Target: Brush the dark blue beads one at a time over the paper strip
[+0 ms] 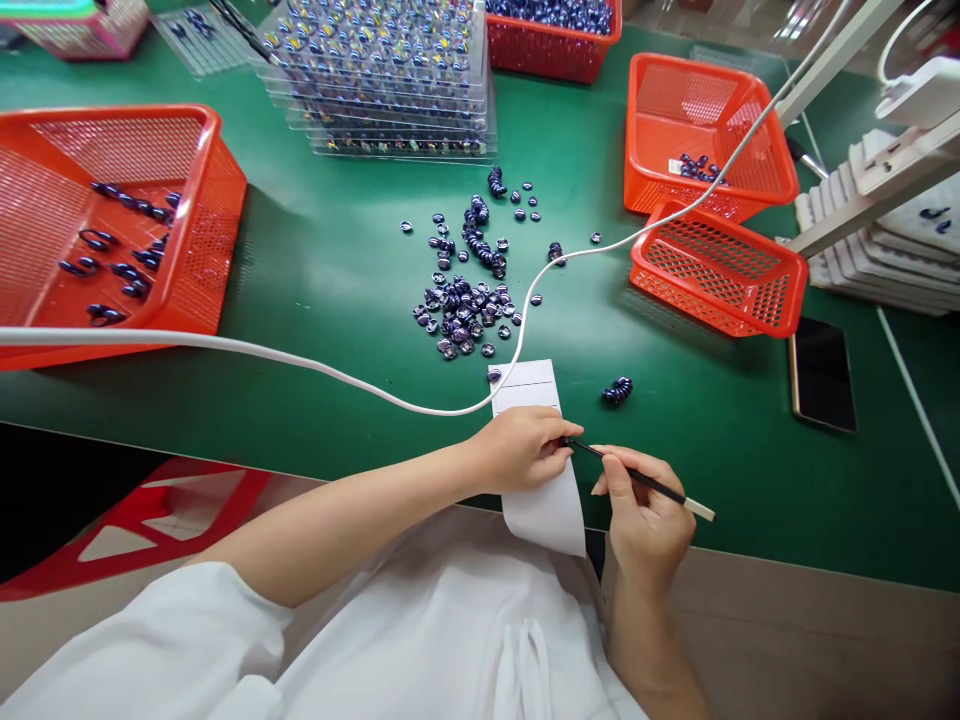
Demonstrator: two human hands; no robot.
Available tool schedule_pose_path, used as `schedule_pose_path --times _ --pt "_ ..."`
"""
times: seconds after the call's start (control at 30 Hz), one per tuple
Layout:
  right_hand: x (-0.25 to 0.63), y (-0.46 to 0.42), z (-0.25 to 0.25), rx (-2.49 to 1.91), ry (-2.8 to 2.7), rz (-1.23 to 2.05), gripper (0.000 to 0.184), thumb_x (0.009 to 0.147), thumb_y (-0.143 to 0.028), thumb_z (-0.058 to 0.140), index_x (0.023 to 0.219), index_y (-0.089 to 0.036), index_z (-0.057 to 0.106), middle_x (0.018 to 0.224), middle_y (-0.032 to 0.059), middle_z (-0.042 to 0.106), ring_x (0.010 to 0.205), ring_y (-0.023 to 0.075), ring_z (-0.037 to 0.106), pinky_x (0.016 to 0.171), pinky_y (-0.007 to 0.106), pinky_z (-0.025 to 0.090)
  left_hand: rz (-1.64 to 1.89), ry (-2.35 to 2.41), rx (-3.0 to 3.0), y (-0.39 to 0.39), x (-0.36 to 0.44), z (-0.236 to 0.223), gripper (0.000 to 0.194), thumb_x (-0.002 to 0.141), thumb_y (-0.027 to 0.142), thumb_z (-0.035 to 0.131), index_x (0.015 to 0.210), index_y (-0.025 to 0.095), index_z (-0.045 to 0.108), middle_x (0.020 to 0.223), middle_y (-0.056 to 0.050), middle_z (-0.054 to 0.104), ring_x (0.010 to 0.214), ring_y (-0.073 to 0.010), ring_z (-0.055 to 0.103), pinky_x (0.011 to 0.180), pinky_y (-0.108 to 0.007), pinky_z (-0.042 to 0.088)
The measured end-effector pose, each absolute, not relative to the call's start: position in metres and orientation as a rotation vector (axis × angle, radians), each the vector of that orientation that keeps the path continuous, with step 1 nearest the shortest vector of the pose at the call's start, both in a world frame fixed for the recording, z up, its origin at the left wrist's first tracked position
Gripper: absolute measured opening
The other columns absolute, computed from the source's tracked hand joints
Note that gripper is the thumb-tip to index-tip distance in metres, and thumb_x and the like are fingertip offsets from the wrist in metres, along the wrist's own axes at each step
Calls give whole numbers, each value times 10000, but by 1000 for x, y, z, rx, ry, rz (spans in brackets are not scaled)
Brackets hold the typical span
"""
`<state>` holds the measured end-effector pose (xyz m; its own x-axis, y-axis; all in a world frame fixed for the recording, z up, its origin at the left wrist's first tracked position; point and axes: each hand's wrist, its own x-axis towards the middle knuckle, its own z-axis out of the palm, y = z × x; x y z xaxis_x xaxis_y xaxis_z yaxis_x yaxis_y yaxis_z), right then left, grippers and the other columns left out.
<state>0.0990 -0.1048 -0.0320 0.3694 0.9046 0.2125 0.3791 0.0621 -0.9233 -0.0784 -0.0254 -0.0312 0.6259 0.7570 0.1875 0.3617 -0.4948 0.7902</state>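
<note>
My left hand (525, 447) is above a ruled white paper strip (544, 515), thumb and fingers pinched on a small dark piece (566, 441) that is mostly hidden. Held like a pen in my right hand (649, 505) is a thin black stick with a pale end (664, 489); its dark tip meets the piece at my left fingertips. One shiny dark-blue bead-like piece (493, 376) lies on the strip's top corner. Beyond the strip is a loose pile of such pieces (465, 312), with curved rows of them (480, 235) farther back. A short stacked row (617, 390) sits nearer my right hand.
A white cable (390, 400) crosses the green table (330, 250). Red baskets stand at left (225, 220) and right (637, 170), with a smaller basket (720, 270) in front. Stacked clear trays (405, 150) are at the back. A phone (823, 375) lies at right.
</note>
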Motion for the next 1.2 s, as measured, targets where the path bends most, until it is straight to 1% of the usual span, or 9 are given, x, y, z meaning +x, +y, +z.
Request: schedule_pose_path --times 0.37,0.5,0.63,0.73,0.8,0.9,1.0,1.1,1.2 --pt "101 -105 -37 -1458 -1219 585 109 885 -288 729 974 -230 756 922 24 757 542 95 645 542 248 536 645 918 2023 -25 -77 -29 332 872 168 596 1173 92 714 783 -53 693 669 -147 621 636 -238 503" --pt "105 -105 -32 -1391 -1102 635 111 882 -296 730 942 -204 744 938 48 759 529 100 639 538 269 550 708 954 2065 -20 -88 -20 337 920 190 569 1225 107 685 843 -66 700 716 -152 626 702 -255 524" --pt "113 -108 -28 -1346 -973 605 112 864 -292 751 903 -188 732 933 56 763 516 96 628 534 276 548 695 1407 2308 -1 -121 -8 427 933 130 460 1326 111 626 1017 -148 685 920 -254 617 838 -404 542" --pt "116 -106 -30 -1316 -871 571 122 863 -292 752 894 -180 715 927 56 763 503 91 615 529 276 536 626 1776 2409 13 -139 -3 473 879 123 508 1336 61 610 1152 -216 639 1091 -361 555 937 -548 505" --pt "116 -104 -33 -1314 -812 538 139 862 -301 753 890 -176 701 907 53 761 493 91 607 529 282 528 646 1787 2469 14 -136 -3 481 872 129 533 1342 55 596 1256 -237 589 1180 -389 517 991 -579 478" --pt "116 -100 -38 -1305 -741 474 162 859 -317 756 878 -174 681 879 45 754 487 99 608 542 297 525 689 1465 2575 9 -108 -5 440 899 143 551 1336 107 587 1290 -205 582 1193 -350 530 1010 -543 482" --pt "118 -100 -41 -1277 -709 461 165 854 -312 760 873 -173 674 877 43 752 490 99 609 539 292 514 619 1118 2584 10 -67 -9 359 931 202 600 1282 128 607 1200 -159 648 1065 -285 593 932 -456 534" --pt "120 -101 -42 -1250 -701 477 162 856 -306 760 881 -172 672 889 46 757 491 94 608 533 281 505 506 1000 2570 22 -35 -15 296 918 205 648 1205 128 643 1095 -132 684 998 -262 618 884 -404 546" --pt "120 -102 -43 -1252 -701 476 160 859 -306 757 886 -173 672 890 45 756 499 93 611 541 280 511 438 988 2557 33 -24 -21 186 938 152 588 1100 148 680 1003 -106 699 987 -246 628 852 -362 544"
